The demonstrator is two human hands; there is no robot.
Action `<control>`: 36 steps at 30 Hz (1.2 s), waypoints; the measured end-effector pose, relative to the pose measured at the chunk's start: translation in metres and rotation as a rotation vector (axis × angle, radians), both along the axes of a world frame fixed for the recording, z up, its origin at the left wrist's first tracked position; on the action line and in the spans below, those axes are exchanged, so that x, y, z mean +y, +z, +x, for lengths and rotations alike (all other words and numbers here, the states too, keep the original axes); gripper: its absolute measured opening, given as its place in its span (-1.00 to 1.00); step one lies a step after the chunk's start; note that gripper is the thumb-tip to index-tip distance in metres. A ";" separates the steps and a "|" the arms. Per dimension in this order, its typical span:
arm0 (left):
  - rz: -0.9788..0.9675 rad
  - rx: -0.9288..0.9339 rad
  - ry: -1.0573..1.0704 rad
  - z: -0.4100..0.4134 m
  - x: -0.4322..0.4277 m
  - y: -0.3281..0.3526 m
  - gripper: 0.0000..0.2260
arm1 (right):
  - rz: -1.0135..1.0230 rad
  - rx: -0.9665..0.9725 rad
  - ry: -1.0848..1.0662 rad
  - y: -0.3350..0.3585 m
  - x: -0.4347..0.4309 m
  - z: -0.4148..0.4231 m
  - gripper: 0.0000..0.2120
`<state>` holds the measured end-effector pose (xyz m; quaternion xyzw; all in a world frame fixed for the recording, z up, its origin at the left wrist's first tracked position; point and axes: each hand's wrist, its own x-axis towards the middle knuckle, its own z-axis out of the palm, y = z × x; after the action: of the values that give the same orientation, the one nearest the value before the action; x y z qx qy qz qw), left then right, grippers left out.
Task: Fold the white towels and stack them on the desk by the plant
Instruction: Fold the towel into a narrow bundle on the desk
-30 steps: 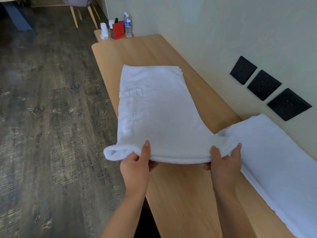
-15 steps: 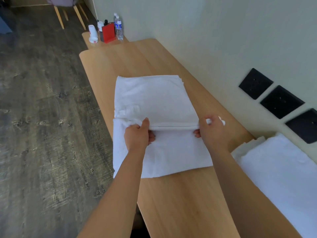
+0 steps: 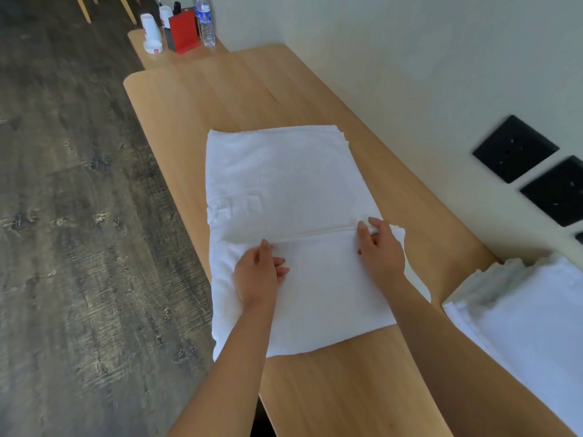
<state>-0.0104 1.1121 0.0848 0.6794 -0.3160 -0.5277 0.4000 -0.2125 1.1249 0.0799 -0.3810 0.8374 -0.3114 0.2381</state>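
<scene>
White terry towel is lying flat in the middle of the frame on the long light wooden desk, with its near part turned up so an edge runs across it about halfway.

Both hands are on that edge. The left hand has its thumb on the edge and its fingers curled against the cloth, which looks like a pinch to me. The right hand is clearly curled round the other end, and a little corner of cloth pokes out past its fingers.

What I'd worry about:

- That poking corner suggests the layers aren't lined up on the right. If it gets pressed down like this, I reckon the fold comes out crooked and the stack leans.
- The lower left corner of the towel seems to hang past the desk edge over the dark wood-look floor. Any tug towards the left of the frame, or letting go of both ends at once, could drag the whole thing off.
- Terry is floppy, so lifting with just two pinches will probably make the middle sag and the fold open up.
- The other white folded towel at lower right sits quite near the right forearm, so a sweeping move could bump it.

No plant is in view, so I can't tell where the stack is meant to end up.
</scene>
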 end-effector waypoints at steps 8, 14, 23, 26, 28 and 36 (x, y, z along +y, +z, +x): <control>-0.479 -0.602 -0.771 -0.011 0.009 -0.033 -0.47 | -0.063 0.199 0.490 -0.020 0.017 0.058 -0.50; -0.490 -0.908 -0.848 -0.015 0.009 -0.037 -0.37 | -0.067 0.293 0.686 -0.032 0.025 0.042 -0.47; -0.396 -1.069 -0.889 -0.021 0.008 -0.036 -0.35 | 0.076 0.476 0.705 -0.031 0.045 0.000 -0.47; -0.395 -1.079 -0.890 -0.021 0.008 -0.038 -0.36 | 0.113 0.492 0.566 -0.036 0.045 -0.014 -0.42; -0.395 -1.093 -0.892 -0.022 0.008 -0.037 -0.36 | 0.130 0.511 0.432 -0.039 0.046 -0.025 -0.40; -0.462 -1.030 -0.857 -0.028 0.023 -0.036 -0.41 | 0.248 0.576 0.213 -0.039 0.049 -0.037 -0.41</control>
<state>-0.0382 1.1354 0.0488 0.5562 -0.8084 -0.1697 0.0905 -0.2490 1.1739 0.0412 -0.5068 0.8573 -0.0601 0.0675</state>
